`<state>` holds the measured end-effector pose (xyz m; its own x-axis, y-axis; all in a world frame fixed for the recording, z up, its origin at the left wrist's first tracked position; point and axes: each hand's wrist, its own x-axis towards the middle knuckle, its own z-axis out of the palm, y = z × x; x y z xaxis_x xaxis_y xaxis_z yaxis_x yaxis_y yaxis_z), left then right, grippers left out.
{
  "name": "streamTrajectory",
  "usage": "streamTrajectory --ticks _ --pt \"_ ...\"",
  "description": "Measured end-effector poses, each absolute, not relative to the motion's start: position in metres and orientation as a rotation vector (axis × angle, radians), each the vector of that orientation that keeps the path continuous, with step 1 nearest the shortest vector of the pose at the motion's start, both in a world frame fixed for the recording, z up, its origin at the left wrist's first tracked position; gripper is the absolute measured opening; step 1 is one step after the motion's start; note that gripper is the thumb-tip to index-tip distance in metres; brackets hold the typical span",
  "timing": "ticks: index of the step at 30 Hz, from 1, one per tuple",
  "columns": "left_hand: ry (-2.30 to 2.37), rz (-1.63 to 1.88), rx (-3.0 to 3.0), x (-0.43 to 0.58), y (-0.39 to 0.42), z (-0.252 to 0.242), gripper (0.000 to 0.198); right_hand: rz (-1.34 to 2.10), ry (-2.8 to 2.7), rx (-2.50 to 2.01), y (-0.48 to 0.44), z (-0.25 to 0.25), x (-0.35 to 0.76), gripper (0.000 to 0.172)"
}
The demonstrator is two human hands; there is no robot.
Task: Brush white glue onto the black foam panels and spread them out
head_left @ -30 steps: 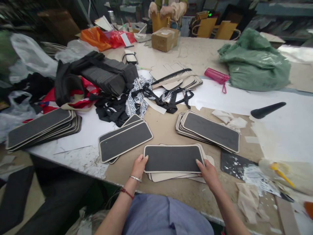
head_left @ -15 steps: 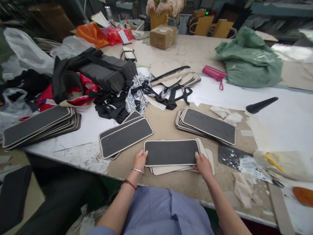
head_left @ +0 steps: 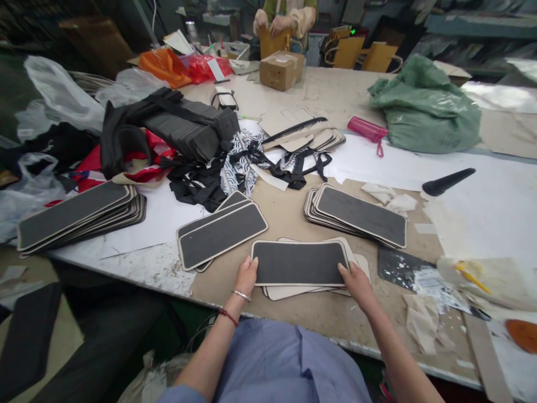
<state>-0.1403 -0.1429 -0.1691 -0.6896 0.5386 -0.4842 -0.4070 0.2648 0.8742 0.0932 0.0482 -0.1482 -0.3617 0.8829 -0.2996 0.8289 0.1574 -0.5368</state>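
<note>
A flat panel (head_left: 300, 262), black-faced with a cream border, lies on a small stack of cream boards (head_left: 293, 291) near the table's front edge. My left hand (head_left: 246, 275) grips its left end, fingers curled round the edge. Gripping the right end is my right hand (head_left: 356, 281). Similar black panels sit in three stacks: a small stack just left (head_left: 222, 232), a right stack (head_left: 358, 215), and a far-left stack (head_left: 79, 211).
Black straps (head_left: 289, 165) and a bundle of dark pieces (head_left: 184, 126) lie behind. A green bag (head_left: 423, 109), pink case (head_left: 368, 130), black cone-shaped tool (head_left: 447, 182) and cardboard box (head_left: 281, 68) stand farther back. Another person's hands (head_left: 274, 22) work at the far side. Paper scraps (head_left: 423, 324) litter the right.
Both hands stay on the ends of the panel, which keeps its place on the stack. Only the camera view has shifted slightly.
</note>
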Motion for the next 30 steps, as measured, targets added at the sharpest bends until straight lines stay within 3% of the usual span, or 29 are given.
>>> streamTrajectory --ticks 14,18,21,24,28,30 --pt "2.159 1.313 0.256 -0.134 -0.149 -0.165 0.034 0.956 -2.236 -1.718 0.042 -0.156 0.085 0.022" --pt "2.341 1.227 0.359 -0.139 -0.160 -0.138 0.034 1.049 -2.192 -1.599 0.034 -0.131 0.084 0.028" --pt "2.479 1.223 0.663 -0.143 -0.152 -0.102 0.054 1.192 -2.196 -1.366 0.019 -0.100 0.076 0.032" --pt "2.200 1.213 1.032 -0.143 -0.125 -0.064 0.061 1.372 -2.209 -1.148 0.004 -0.065 0.060 0.030" --pt "1.713 1.058 1.160 -0.145 -0.092 -0.035 0.024 1.570 -2.086 -1.118 -0.008 -0.029 0.044 0.028" --pt "1.672 1.041 1.130 -0.148 -0.087 -0.032 0.023 1.677 -1.910 -1.142 -0.014 -0.022 0.042 0.028"
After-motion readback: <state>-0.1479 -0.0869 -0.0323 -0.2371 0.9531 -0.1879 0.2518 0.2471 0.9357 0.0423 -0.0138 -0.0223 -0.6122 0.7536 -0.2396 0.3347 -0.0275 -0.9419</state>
